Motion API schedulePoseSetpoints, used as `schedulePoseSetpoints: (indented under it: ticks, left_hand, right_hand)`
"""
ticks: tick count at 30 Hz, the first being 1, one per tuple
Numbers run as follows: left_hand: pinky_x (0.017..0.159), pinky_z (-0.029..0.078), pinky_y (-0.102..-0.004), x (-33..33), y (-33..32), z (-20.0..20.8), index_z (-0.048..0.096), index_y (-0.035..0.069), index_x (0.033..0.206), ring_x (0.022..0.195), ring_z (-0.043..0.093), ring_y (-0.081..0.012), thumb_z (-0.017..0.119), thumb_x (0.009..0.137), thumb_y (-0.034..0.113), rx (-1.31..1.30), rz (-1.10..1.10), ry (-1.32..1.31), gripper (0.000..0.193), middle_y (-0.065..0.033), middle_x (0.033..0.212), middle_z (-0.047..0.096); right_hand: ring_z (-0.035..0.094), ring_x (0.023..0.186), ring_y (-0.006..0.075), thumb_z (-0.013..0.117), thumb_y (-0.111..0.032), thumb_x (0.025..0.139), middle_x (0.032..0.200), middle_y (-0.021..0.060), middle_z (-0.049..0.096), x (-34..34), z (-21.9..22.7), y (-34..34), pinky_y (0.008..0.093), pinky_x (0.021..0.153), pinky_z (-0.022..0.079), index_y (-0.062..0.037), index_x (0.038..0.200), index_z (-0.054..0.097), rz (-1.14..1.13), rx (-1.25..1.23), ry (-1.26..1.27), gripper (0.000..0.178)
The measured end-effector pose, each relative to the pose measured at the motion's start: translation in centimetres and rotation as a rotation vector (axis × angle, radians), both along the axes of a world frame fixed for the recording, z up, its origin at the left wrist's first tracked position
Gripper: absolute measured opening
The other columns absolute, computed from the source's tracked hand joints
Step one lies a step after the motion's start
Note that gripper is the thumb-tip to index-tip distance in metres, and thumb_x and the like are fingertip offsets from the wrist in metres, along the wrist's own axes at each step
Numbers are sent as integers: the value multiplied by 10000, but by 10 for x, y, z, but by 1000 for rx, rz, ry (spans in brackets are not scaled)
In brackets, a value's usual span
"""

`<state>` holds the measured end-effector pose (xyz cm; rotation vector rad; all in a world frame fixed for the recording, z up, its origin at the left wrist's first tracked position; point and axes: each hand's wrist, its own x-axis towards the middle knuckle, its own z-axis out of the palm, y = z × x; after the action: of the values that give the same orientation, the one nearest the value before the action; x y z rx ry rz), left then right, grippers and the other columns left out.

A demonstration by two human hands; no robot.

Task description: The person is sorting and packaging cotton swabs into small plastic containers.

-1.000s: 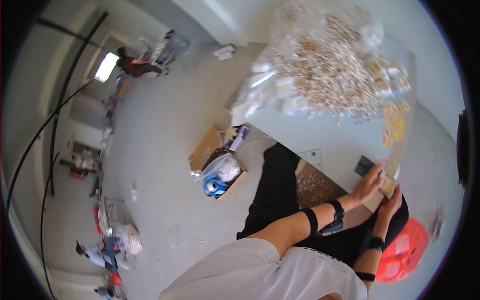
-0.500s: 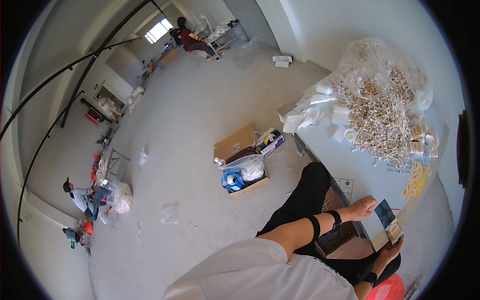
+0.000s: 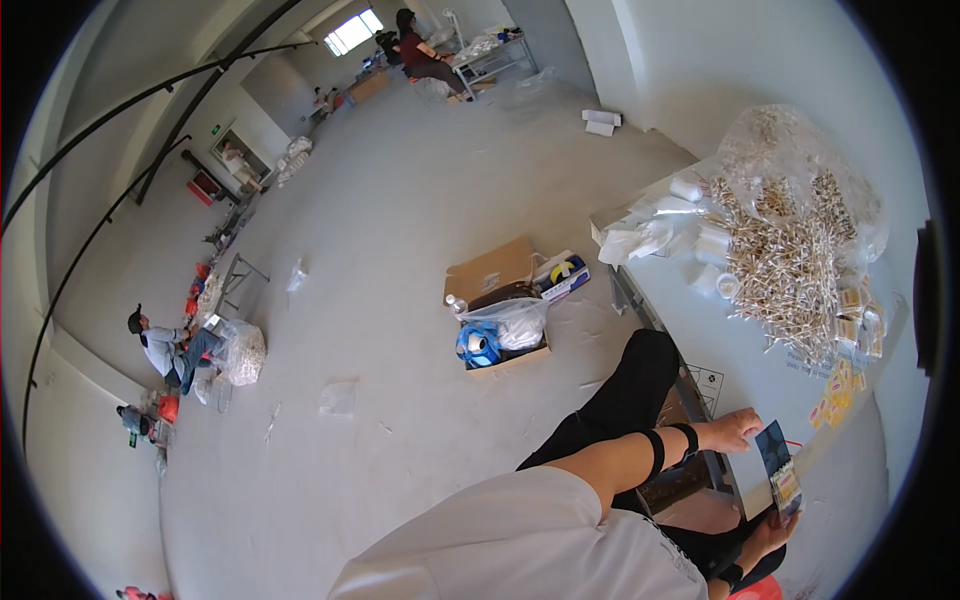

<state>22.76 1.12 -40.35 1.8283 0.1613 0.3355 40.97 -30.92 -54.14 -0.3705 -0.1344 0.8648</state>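
Note:
My left hand (image 3: pixel 735 430) rests over the near edge of the grey table, its fingers curled in. I cannot make out whether something small is in them. To its right, my right hand (image 3: pixel 772 534) grips the lower end of a flat, narrow rectangular thing (image 3: pixel 774 450), dark blue at the top and patterned yellow and white lower down. Its exact kind is unclear. Beyond the hands, a big heap of cotton swabs (image 3: pixel 790 265) lies on the table, spilling from a clear plastic bag (image 3: pixel 775 140). Yellow-and-white labels (image 3: pixel 836 395) lie near the table's right edge.
White tubs (image 3: pixel 712 245) and small filled packs (image 3: pixel 858 318) flank the heap. An open cardboard box (image 3: pixel 510 362) with bagged things stands on the floor left of the table (image 3: pixel 660 290). Co-workers sit far left (image 3: pixel 175 345) and at the back (image 3: pixel 425 55).
The view has shifted, so the room sits further right and lower. My right hand still holds the flat thing, now standing more upright. My left hand stays curled at the table edge.

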Motion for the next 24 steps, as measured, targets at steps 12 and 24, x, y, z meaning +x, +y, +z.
schedulePoseSetpoints:
  ticks: [12, 24]
  left_hand:
    - [658, 402, -334, 7, 4, -14, 533, 30, 813, 753, 461, -237, 662, 562, 52, 90, 25, -5, 283, -68, 803, 443]
    - [674, 407, -332, 3, 4, -14, 535, 33, 837, 777, 469, -238, 685, 578, 64, 107, 12, 5, 301, -75, 828, 455]
  right_hand:
    - [462, 672, 140, 510, -17, 857, 1047, 65, 560, -35, 29, 27, 235, 538, 356, -20, 1211, 577, -901, -1294, -757, 360]
    - [395, 591, 94, 516, -180, 892, 916, 18, 547, -49, 65, 43, 212, 491, 290, -28, 1130, 639, -827, -1161, -287, 309]
